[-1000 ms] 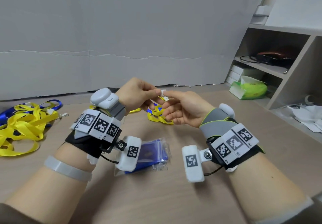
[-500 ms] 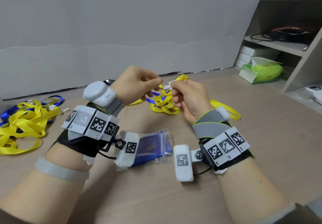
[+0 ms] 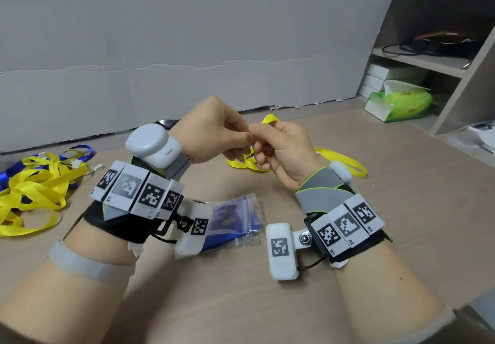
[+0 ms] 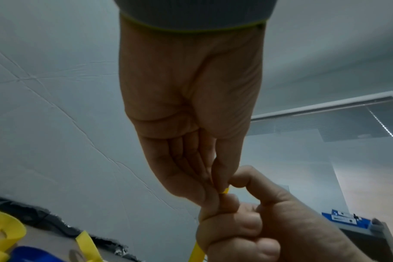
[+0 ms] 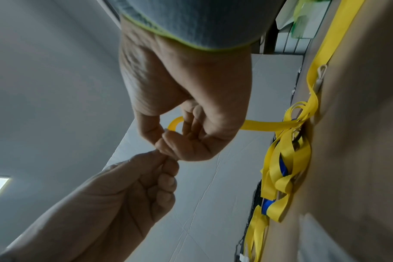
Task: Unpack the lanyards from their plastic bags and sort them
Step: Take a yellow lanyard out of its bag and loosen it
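Both hands, left hand (image 3: 214, 129) and right hand (image 3: 284, 148), pinch one yellow lanyard (image 5: 261, 126) above the open table (image 3: 401, 209).

Green tissue pack (image 3: 399, 102) beside shelf (image 3: 417, 61)

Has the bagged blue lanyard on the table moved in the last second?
No. The bagged blue lanyard lies at the same offset from the loose yellow lanyard pile on the left; only the camera view shifted.
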`<action>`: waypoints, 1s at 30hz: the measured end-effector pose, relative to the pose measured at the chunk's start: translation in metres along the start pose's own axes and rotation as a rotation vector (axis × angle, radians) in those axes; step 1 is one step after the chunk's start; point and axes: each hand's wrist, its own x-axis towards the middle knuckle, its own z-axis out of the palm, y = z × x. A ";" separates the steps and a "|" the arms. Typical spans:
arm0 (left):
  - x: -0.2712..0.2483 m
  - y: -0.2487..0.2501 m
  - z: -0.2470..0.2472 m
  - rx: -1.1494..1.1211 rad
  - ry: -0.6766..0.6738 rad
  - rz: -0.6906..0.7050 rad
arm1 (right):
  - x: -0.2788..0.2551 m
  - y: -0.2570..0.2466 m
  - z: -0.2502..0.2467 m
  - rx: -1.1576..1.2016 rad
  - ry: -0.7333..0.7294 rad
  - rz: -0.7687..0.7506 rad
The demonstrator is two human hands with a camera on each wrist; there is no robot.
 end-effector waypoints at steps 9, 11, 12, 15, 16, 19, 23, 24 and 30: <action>-0.003 0.006 0.004 0.078 0.092 -0.026 | 0.000 0.003 0.008 0.053 0.069 -0.007; -0.003 0.008 0.009 0.142 0.164 -0.025 | 0.000 0.005 0.011 0.065 0.091 -0.006; -0.003 0.009 0.012 0.171 0.194 -0.017 | 0.000 0.005 0.012 0.066 0.098 0.000; -0.004 0.011 0.016 0.265 0.268 0.020 | -0.001 0.008 0.015 0.070 0.093 0.043; -0.004 0.010 0.017 0.295 0.287 0.031 | 0.000 0.008 0.015 0.082 0.092 0.061; -0.003 0.010 0.016 0.344 0.254 0.073 | 0.001 0.007 0.013 0.120 0.112 0.076; -0.003 0.010 0.009 0.256 0.128 0.040 | 0.001 0.008 0.009 0.094 0.104 0.026; -0.003 0.009 0.008 0.204 0.113 0.022 | 0.000 0.008 0.009 0.073 0.098 0.014; -0.004 0.010 0.003 -0.159 0.089 -0.137 | -0.003 0.005 0.011 -0.120 0.051 -0.046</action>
